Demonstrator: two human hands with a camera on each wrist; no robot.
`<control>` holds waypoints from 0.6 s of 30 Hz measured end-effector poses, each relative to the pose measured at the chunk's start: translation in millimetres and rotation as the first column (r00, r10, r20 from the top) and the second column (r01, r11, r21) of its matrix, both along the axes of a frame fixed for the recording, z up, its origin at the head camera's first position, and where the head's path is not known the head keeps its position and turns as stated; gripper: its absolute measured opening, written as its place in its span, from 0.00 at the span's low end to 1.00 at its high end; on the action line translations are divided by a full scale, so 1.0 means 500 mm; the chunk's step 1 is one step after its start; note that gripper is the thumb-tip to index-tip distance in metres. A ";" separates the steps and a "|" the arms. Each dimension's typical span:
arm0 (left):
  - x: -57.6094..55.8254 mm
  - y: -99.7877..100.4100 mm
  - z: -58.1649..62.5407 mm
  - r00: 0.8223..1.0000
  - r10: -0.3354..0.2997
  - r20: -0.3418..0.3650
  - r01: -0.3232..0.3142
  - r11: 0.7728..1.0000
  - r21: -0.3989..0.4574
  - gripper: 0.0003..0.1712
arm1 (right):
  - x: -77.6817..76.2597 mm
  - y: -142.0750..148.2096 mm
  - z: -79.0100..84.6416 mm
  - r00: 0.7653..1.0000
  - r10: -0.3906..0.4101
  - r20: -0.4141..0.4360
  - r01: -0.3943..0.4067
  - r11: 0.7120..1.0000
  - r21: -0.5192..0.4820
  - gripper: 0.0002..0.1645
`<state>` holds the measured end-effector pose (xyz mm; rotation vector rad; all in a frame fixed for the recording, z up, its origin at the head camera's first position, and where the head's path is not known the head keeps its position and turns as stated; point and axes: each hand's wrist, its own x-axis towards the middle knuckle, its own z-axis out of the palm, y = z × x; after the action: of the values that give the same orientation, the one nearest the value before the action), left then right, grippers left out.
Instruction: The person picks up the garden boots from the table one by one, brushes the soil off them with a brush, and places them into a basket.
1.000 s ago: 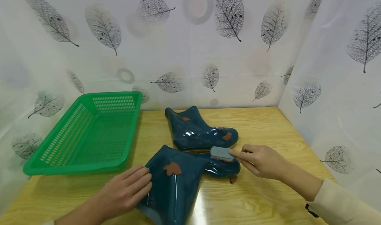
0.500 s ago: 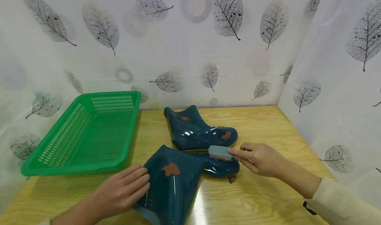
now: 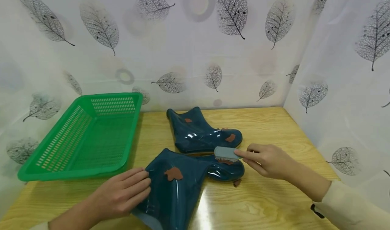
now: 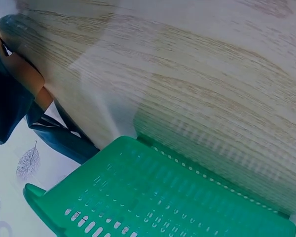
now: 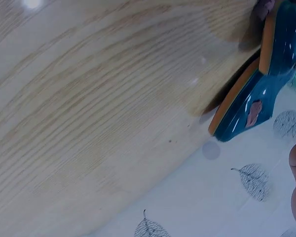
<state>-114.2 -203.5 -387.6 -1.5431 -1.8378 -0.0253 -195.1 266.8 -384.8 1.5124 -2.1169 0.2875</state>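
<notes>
Two dark teal rain boots with reddish-brown patches lie on their sides. My left hand (image 3: pixel 120 194) holds the near boot (image 3: pixel 170 199) at the edge of its shaft opening, fingers over the rim and thumb hidden. A large brown patch (image 3: pixel 173 173) is stuck on that shaft. My right hand (image 3: pixel 268 160) pinches a grey-blue scrub brush (image 3: pixel 226 152), bristles down at the near boot's toe, over a brown patch. Behind it lies the far boot (image 3: pixel 198 132), with a patch on its toe and another on its shaft. The right wrist view shows the boots' orange soles (image 5: pixel 232 106).
A green plastic basket (image 3: pixel 134 135) with slotted walls stands at the left of the wooden table (image 3: pixel 259 203). A brown crumb (image 3: pixel 237 182) lies by the near boot's toe. A white curtain with leaf prints (image 3: pixel 195 54) hangs behind and along both sides.
The brush shifts slightly to and fro over the near boot's toe. My left hand keeps its place on the shaft, while the whole view drifts a little.
</notes>
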 end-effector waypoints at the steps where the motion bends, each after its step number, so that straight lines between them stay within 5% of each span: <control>1: -0.002 0.000 -0.001 1.000 -0.013 0.001 0.013 1.000 0.011 0.22 | 0.001 -0.003 0.000 1.000 0.008 -0.004 -0.008 1.000 0.009 0.24; 10: -0.009 0.003 0.002 0.999 -0.051 -0.006 0.051 0.999 0.013 0.22 | 0.000 0.026 0.017 1.000 0.003 -0.025 -0.003 1.000 -0.014 0.24; 18: -0.005 0.006 0.010 0.998 -0.067 -0.018 0.068 0.997 0.035 0.23 | 0.004 -0.021 0.019 0.999 0.023 -0.027 -0.023 1.000 0.006 0.25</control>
<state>-116.7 -200.4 -382.4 -1.5760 -1.7620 -0.0753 -193.0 256.5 -375.5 1.5364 -2.0824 0.2683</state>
